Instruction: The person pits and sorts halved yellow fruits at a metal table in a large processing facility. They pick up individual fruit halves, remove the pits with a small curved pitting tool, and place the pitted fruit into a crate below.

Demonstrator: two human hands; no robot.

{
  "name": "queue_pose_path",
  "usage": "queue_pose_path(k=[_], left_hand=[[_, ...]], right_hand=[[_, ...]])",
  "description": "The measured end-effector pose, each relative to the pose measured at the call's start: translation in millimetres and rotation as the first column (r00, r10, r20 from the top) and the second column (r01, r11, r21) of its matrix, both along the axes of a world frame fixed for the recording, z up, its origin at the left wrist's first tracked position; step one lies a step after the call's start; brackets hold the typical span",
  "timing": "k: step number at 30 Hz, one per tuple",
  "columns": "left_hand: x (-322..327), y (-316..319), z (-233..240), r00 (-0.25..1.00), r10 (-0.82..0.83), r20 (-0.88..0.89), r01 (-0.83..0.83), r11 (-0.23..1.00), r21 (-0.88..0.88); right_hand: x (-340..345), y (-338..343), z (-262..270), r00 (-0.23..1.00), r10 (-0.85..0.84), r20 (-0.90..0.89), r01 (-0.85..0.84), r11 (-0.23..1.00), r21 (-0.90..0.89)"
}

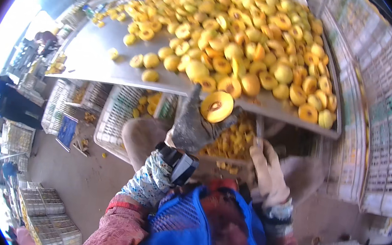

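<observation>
My left hand [195, 126], in a dark grey glove, holds a halved yellow peach [217, 106], its cut face and brown centre turned up, at the near edge of a metal table [99, 55]. A heap of yellow peaches [246, 49], many of them halved, covers much of the table. My right hand [270, 169], in a pale glove, grips a thin metal tool [260, 127] that points away from me; its exact kind cannot be told. Between my hands and lower down lie many small orange-yellow pieces [237, 137] in a container under the table edge.
White plastic crates [119, 118] stand below the table at the left, one with yellow fruit. Tall stacked crates [383, 142] rise at the right. More crates [46, 214] stand at the lower left. A person in dark clothes [15, 101] is at the far left, beside a blue folding stool [67, 130].
</observation>
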State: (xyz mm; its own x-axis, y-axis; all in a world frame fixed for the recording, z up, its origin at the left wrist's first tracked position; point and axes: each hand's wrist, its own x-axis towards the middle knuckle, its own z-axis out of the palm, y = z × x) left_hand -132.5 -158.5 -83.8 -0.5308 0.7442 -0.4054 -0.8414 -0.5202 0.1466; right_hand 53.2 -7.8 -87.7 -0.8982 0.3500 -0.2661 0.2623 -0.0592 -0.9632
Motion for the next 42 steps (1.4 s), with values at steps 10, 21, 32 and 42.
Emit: queue_pose_path(k=[10,21,32,42], left_hand=[[39.7,-14.4,-49.7,-0.007,-0.448,-0.894,-0.528,0.761,-0.377],[38.8,-31.9,-63.9,-0.325,-0.591,-0.738,-0.627,0.719,-0.3],[55.2,10.9,-50.2,0.238,-0.36,-0.902,-0.255,0.873,-0.416],[49.9,7.2,-60.1,-0.016,-0.389,-0.921,-0.566,0.763,-0.312]], right_hand=[[-7.9,-12.1,8.3,0.973,0.161,0.164,-0.149,0.986,-0.08],[-32.4,-5.5,-18.6,0.994,0.063,-0.087,-0.025,0.925,0.379],[-33.5,-12.6,-36.6,0.993,-0.102,0.066,0.118,0.932,-0.343],[-16.3,-13.7,-23.6,0.991,0.124,0.059,-0.134,0.96,0.247]])
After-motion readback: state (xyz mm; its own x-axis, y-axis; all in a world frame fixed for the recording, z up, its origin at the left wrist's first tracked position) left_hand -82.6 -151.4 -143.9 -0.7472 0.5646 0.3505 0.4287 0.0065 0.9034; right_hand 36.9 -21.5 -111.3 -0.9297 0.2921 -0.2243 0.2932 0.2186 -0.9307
